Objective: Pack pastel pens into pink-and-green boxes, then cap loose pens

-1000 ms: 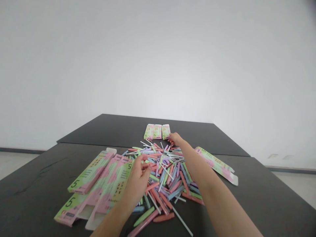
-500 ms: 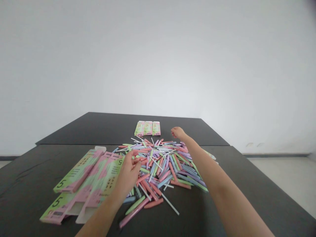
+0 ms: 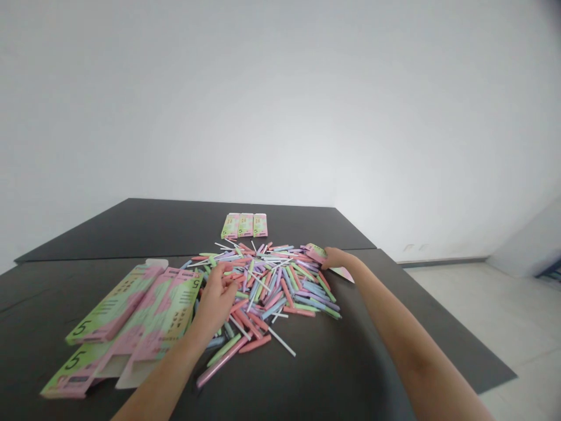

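A heaped pile of pastel-coloured pens (image 3: pixel 272 286) with several thin white sticks among them lies at the middle of the near table. Over its left side rests my left hand (image 3: pixel 217 297), fingers loosely curled and apart from the thumb, with no held thing visible. At the pile's far right, my right hand (image 3: pixel 336 258) grips a pink-and-green cardboard box (image 3: pixel 315 252). Part of that box is hidden behind the hand, and a pale pointed piece shows below the fingers.
Larger pink-and-green boxes (image 3: pixel 109 304) marked 5 lie overlapping at the left, some with open flaps. Three small boxes (image 3: pixel 245 225) stand side by side on the far black table (image 3: pixel 184 228). A seam separates the two tables, and a wall rises behind.
My right hand has come down from above the pile's far right onto the small box and closed on it. The view has swung right; my left hand stays over the pens.
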Available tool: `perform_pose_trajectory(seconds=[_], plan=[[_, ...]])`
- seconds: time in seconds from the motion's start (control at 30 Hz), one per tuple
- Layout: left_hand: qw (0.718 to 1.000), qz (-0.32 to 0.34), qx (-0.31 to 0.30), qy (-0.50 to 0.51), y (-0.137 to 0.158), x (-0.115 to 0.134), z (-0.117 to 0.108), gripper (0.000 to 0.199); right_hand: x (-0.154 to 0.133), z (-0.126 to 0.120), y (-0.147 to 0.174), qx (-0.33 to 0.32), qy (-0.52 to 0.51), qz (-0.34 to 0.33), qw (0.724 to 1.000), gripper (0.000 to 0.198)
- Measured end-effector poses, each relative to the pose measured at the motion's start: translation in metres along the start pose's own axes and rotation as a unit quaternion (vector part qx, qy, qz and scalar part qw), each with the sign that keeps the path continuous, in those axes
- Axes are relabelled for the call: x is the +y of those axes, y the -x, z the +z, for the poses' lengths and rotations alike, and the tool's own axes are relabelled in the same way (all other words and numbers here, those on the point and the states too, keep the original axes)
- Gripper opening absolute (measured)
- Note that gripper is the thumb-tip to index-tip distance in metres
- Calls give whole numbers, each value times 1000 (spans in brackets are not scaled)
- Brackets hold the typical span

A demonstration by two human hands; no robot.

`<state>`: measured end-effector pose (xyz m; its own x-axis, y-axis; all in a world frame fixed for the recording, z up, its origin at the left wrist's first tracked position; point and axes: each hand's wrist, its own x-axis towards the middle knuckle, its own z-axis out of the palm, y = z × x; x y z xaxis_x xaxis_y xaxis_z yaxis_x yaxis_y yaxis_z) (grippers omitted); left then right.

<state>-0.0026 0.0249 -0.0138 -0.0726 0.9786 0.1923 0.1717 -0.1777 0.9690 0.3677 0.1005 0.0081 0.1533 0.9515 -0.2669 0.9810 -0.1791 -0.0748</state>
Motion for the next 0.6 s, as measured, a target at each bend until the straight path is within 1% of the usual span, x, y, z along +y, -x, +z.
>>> perform_pose_trajectory(seconds=[0.13,0.23,0.3,0.4,0.43,0.5,0.57,0.6], plan=[[1000,1,-12,-5,-1,-2,0,38,0,-1,8,25,5,-20,999,69],[1000,12,-13,13,-2,-3,-1,35,-9,-10,18,67,0,-50,996,65],[999,16,-24,34,-2,-1,-2,34,-23,-18,30,109,-9,-85,990,68],[995,12,-52,84,0,4,-4,38,-58,-26,55,164,-31,-162,973,82],[992,10,-60,108,1,6,-5,41,-72,-27,65,180,-42,-201,962,86],[983,13,-74,169,3,13,-7,45,-98,-28,86,233,-92,-321,913,85],[965,15,-92,244,4,21,-9,47,-121,-28,105,273,-113,-392,871,83],[953,9,-104,285,5,25,-10,49,-130,-27,112,287,-116,-414,856,82]])
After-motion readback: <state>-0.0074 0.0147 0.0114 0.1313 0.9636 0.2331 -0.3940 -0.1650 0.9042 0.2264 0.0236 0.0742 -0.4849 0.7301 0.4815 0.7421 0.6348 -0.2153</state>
